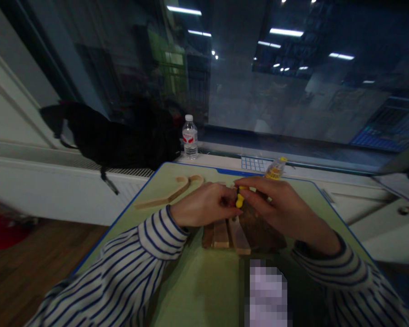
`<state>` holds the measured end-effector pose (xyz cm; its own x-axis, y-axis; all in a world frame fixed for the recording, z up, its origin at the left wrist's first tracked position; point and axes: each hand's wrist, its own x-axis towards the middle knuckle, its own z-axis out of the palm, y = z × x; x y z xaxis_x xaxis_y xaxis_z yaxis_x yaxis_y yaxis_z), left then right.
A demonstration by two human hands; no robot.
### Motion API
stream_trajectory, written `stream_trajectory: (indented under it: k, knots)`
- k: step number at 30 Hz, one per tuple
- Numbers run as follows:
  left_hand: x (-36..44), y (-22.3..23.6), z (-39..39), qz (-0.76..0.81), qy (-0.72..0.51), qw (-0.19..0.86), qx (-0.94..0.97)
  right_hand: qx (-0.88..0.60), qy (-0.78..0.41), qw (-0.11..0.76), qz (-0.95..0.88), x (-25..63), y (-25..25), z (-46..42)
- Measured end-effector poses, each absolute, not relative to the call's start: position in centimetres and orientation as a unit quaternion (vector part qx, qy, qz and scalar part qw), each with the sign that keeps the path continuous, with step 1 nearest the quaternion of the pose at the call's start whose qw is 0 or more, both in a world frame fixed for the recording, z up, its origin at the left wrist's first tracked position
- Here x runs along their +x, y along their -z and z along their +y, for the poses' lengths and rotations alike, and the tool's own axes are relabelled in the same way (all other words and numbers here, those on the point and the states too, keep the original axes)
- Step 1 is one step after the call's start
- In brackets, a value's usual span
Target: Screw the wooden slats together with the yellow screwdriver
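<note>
My left hand (206, 203) is closed in a pinch around a small yellow piece with a dark part (239, 200), over the middle of the table. From the other side, the fingertips of my right hand (276, 204) press together on the top of the same piece. Its exact kind is too small and partly covered to tell. Below both hands, two pale wooden strips (239, 236) lie on a brown board (264, 234); the hands hide their far ends. A hook-shaped wooden piece (167, 195) rests to the left of my left hand.
Behind the hands stands a clear bottle with a yellow cap (275, 169). A water bottle (190, 138) and a black bag (122, 136) sit on the sill by the window. The green table (197, 281) has a blue edge. A pixelated patch covers the near side.
</note>
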<state>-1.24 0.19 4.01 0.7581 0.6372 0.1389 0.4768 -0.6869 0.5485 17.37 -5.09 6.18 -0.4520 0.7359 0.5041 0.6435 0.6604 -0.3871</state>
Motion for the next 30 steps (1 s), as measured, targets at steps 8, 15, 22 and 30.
stream_trajectory:
  k: [8, 15, 22, 30]
  knots:
    - [-1.24, -4.58, -0.05, 0.302, -0.141, 0.250, 0.909, -0.399, -0.083, 0.335, -0.849, 17.30, -6.21, -5.04]
    - [-1.26, -4.76, -0.09, 0.290, -0.129, 0.244, 0.916, -0.410, -0.097, 0.329, -0.845, 17.25, -6.23, -5.22]
    - [-1.22, -4.82, -0.17, 0.294, -0.126, 0.256, 0.912, -0.411, -0.097, 0.338, -0.841, 17.17, -6.08, -4.98]
    - [-1.14, -4.60, -0.13, 0.307, -0.159, 0.263, 0.901, -0.408, -0.092, 0.337, -0.843, 17.34, -6.04, -4.88]
